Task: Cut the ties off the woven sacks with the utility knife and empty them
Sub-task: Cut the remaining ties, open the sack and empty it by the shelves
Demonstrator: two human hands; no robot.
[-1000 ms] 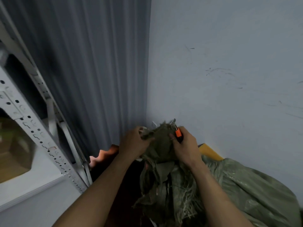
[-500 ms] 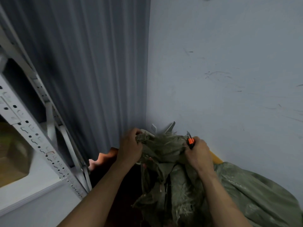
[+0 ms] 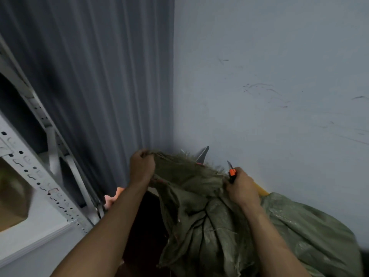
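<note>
A green woven sack (image 3: pixel 201 212) stands in front of me with its frayed mouth stretched wide between my hands. My left hand (image 3: pixel 142 166) grips the left edge of the mouth. My right hand (image 3: pixel 240 187) holds the right edge together with an orange and black utility knife (image 3: pixel 231 172), whose blade points up and away. No tie is visible on the sack. A second green sack (image 3: pixel 311 236) lies to the right, against the wall.
A white perforated metal shelf frame (image 3: pixel 40 176) stands on the left with a cardboard box (image 3: pixel 12 198) on it. A grey curtain (image 3: pixel 95 86) and a scuffed wall (image 3: pixel 269 96) meet in the corner behind the sack. An orange object (image 3: pixel 112 198) and a yellow object (image 3: pixel 261 191) peek out by the sacks.
My hands have moved apart, the left to the left and the right to the right and down. The sack's bunched top has spread into a wide mouth.
</note>
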